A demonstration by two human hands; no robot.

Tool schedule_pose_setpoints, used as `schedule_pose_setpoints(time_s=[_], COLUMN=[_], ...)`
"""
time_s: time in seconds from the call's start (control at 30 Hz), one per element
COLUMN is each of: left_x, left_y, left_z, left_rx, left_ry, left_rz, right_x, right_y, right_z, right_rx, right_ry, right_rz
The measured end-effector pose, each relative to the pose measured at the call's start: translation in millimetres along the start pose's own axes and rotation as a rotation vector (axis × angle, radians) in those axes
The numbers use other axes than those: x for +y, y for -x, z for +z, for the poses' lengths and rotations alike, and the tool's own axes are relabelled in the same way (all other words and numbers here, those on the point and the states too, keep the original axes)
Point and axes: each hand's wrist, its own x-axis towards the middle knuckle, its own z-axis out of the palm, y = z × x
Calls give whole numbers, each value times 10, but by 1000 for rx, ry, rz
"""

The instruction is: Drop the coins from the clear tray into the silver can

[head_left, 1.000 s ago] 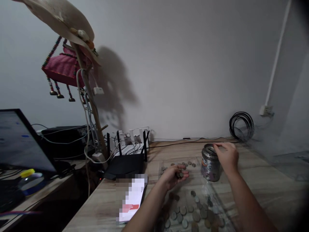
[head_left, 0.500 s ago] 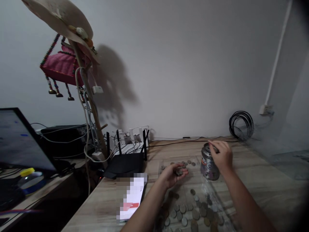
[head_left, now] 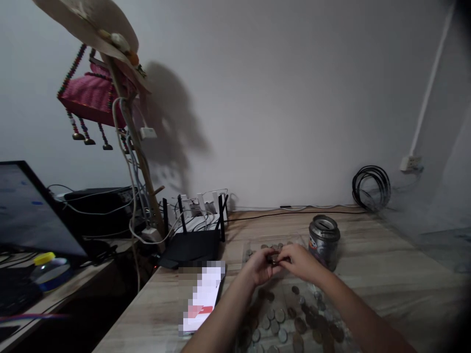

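My left hand (head_left: 259,267) is cupped, palm up, with a few coins (head_left: 273,257) in its curled fingers. Over that palm, my right hand (head_left: 300,263) pinches at a coin, its fingertips meeting those of the left; the coin itself is mostly covered. A silver can-shaped coin bank (head_left: 325,241) with a slot in its lid and a cartoon print stands upright just behind my right hand. Below both hands, many loose coins (head_left: 274,326) lie spread in a clear plastic tray. More coins (head_left: 250,253) sit in the tray's far part, past my left hand.
Left of my forearm lies a phone (head_left: 202,299) with a lit, blurred screen. Behind it are a black router (head_left: 191,249) with antennas and tangled cables. A coil of black cable (head_left: 371,188) leans on the wall. A monitor (head_left: 33,211) stands on the lower left desk.
My right hand has moved left and down from the coin bank's lid to the coins in my left palm. The bank's slotted top is now uncovered. My left hand stays about where it was.
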Motion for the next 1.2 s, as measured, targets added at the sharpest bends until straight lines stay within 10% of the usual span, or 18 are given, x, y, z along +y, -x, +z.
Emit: schedule_pose_setpoints(time_s=[0.1,0.33,0.67,0.97,1.2], left_x=[10,33,11,21,64], left_y=[42,66,80,99,140], left_z=[29,48,91,111,161], left_rx=[-41,46,169,102,120], left_ry=[-21,-68,-192,-186,-65], left_rz=[-13,22,123,78,-23], right_x=[75,653,822,955,278], right_y=[-20,71,122,83,58], right_z=[-103,-735,-811,-874,-575], right_rx=[68,729,605,588,613], right_ry=[61,356,341,322,233], right_rz=[-34,383,639,486,105])
